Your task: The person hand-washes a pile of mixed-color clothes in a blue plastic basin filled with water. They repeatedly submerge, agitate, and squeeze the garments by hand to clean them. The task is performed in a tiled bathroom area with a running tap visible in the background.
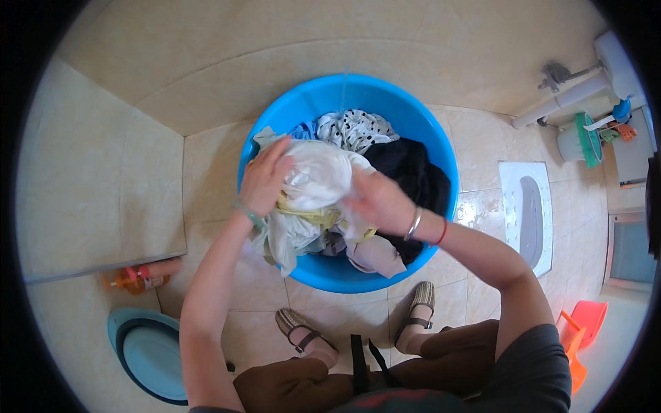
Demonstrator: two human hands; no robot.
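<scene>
Both hands are clamped on a bunched white cloth garment [318, 175]: the left hand [265, 177] presses its spread fingers against the bundle's left side, and the right hand [378, 201] closes on its right side, a silver bangle and a red thread at that wrist. The bundle sits on top of a heap of wet laundry in a round bright blue plastic tub [413, 117] standing on the beige tiled floor [213, 172]. Beneath it lies a yellowish cloth, with pale grey pieces hanging over the tub's near rim. Behind it, on the far side, is a white fabric with black dots [358, 129], and to the right a black garment [412, 172]. Near the person's sandalled feet, to the left, lies a teal plastic basin [148, 351], with an orange bottle [136, 279] just beyond it. To the right, a white squat toilet [527, 213] is set into the floor, and what looks like an orange plastic scoop [585, 323] lies nearer, though the bent rim makes it hard to tell.
</scene>
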